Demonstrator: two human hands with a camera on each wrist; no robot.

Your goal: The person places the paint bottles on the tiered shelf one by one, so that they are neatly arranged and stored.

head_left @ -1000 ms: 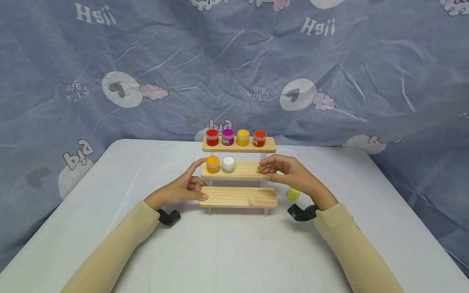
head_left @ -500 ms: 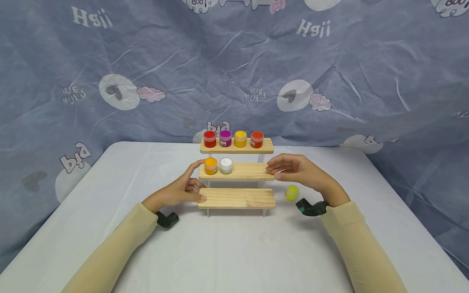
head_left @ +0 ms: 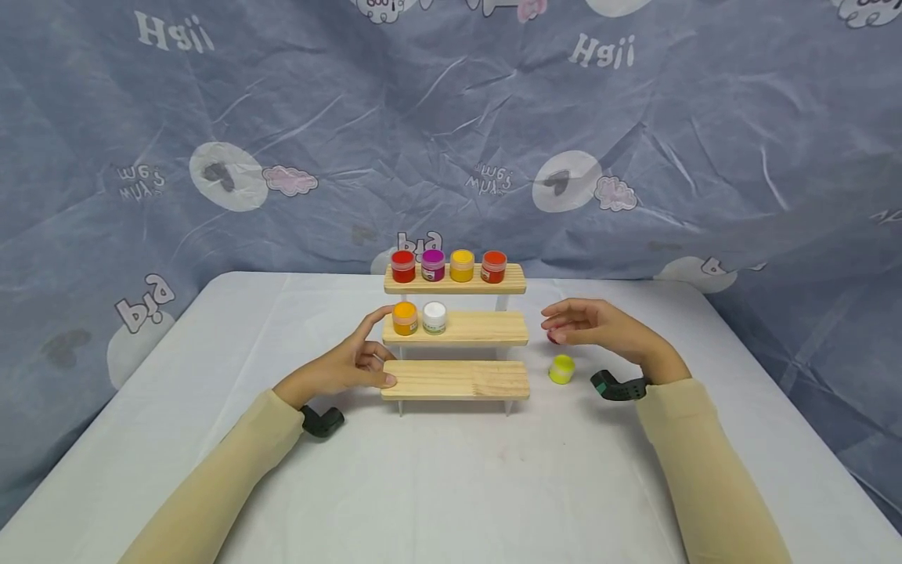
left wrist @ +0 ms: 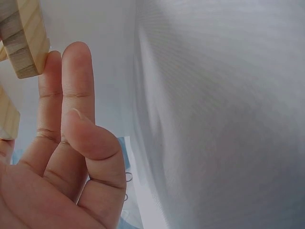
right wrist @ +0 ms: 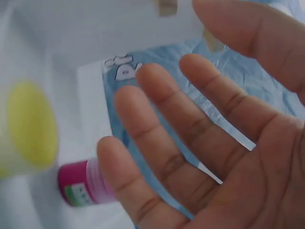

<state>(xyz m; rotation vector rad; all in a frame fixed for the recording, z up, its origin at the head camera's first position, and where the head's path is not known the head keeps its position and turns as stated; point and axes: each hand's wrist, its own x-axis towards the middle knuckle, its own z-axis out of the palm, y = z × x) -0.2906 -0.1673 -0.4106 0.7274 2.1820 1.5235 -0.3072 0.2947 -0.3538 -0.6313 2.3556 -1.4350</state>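
Observation:
My left hand (head_left: 345,366) grips the left end of a three-tier wooden display stand (head_left: 454,379). Its thumb lies on the lowest shelf, and the index finger reaches the middle shelf's end. In the left wrist view, fingertips touch a shelf end (left wrist: 24,43). To the right of the stand, my right hand (head_left: 606,329) hovers with loosely bent fingers and an empty palm. Below its fingers is a magenta jar (head_left: 553,337), mostly hidden in the head view; the right wrist view shows this jar (right wrist: 78,183) more fully. Nearer me stands a yellow jar (head_left: 561,370).
On the top shelf stand a red jar (head_left: 403,267), a purple jar (head_left: 433,266), a yellow-orange jar (head_left: 461,266) and an orange-red jar (head_left: 494,267). The middle shelf bears an orange jar (head_left: 405,319) and a white jar (head_left: 434,318) at its left. A white cloth (head_left: 451,486) covers the table.
My right hand has moved right, away from the middle shelf, to above the magenta jar. The yellow jar, partly covered before, shows fully. My left hand stays on the stand.

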